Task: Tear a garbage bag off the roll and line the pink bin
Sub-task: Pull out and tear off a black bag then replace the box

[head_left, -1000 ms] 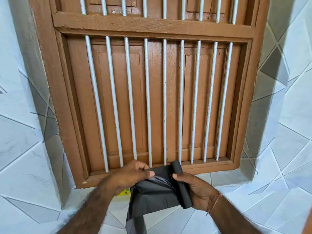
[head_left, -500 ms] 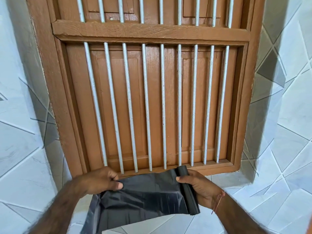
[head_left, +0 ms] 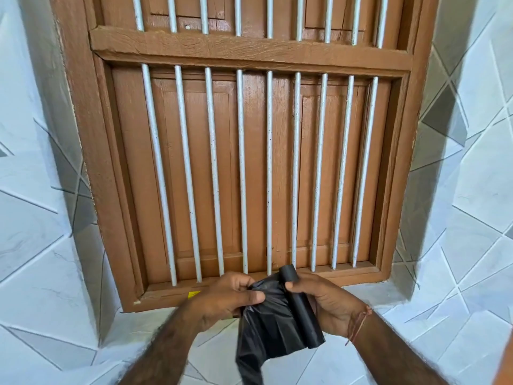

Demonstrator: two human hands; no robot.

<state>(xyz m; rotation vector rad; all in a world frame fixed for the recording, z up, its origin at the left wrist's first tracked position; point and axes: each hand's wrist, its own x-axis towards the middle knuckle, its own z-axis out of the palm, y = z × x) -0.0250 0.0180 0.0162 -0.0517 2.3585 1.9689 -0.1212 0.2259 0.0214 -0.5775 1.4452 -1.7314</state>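
A black garbage bag roll [head_left: 301, 307] stands nearly upright in my right hand [head_left: 330, 307], which is shut around it at the bottom centre of the head view. An unrolled stretch of black garbage bag [head_left: 266, 332] hangs off the roll's left side and droops down to the frame's bottom edge. My left hand [head_left: 227, 298] pinches the bag's upper edge between thumb and fingers, close beside the roll. The bag is still joined to the roll. The pink bin is not in view.
Straight ahead is a brown wooden window [head_left: 249, 162] with shut shutters and several white vertical bars [head_left: 241, 173]. Its sill [head_left: 249, 290] lies just behind my hands. A small yellow label [head_left: 193, 294] lies on the sill. White geometric tiles [head_left: 41, 245] cover the walls on both sides.
My left hand has come back in toward the roll, bunching the stretch of bag that was spread wide half a second ago. The camera has tilted slightly.
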